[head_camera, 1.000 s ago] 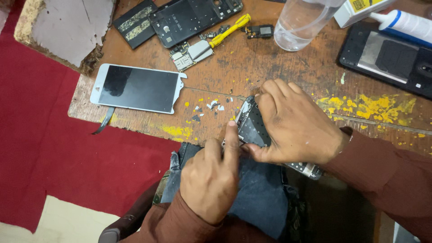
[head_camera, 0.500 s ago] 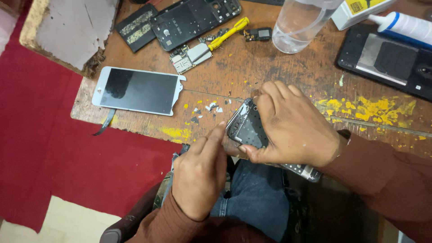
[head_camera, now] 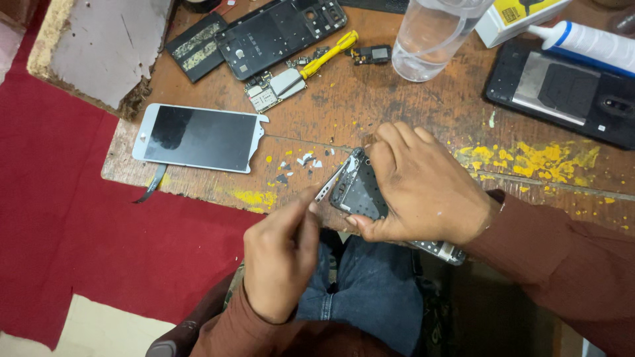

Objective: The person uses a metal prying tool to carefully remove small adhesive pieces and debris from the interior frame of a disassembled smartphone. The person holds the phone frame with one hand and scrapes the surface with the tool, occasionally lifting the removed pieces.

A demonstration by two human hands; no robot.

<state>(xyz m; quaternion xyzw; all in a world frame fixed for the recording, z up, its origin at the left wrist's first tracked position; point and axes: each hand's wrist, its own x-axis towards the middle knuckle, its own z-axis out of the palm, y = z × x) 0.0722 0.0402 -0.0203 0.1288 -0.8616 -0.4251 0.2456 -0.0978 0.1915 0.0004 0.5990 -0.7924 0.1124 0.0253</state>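
Our right hand [head_camera: 423,192] clamps a dark, stripped phone frame [head_camera: 360,192] at the worn wooden table's [head_camera: 397,112] edge; our left hand [head_camera: 281,258] pinches slim metal tweezers [head_camera: 329,187] against it.

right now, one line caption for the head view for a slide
Right hand steadies a phone frame at the wooden table edge while the left hand works a thin metal tool against it.

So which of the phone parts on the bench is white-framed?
The screen assembly lying flat near the bench's left edge, glass up; the other phone parts are black.
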